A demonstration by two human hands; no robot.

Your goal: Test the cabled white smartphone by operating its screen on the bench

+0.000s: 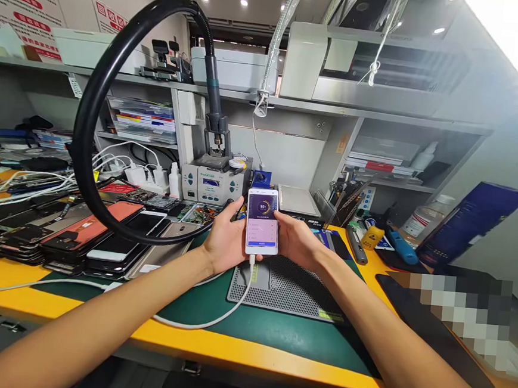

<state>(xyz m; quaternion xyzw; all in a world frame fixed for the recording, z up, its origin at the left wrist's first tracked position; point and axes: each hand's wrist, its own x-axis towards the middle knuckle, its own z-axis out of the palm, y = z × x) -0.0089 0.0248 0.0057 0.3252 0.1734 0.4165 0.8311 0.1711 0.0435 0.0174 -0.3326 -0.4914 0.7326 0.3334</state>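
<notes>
Upright above the bench, a white smartphone faces me with its screen lit, showing a round gauge over a pale list. My left hand is closed around its left side, fingers behind it. On the opposite edge, my right hand grips the phone too, its thumb at the screen's side. A white charging cable plugs into the phone's bottom and curves away left over the green mat. Under the hands lies a grey perforated pad.
Stacked phones and phone parts crowd the left side. A hot-air station stands behind, its thick black hose looping high. Tweezers, a yellow bottle and a clear bottle are at right.
</notes>
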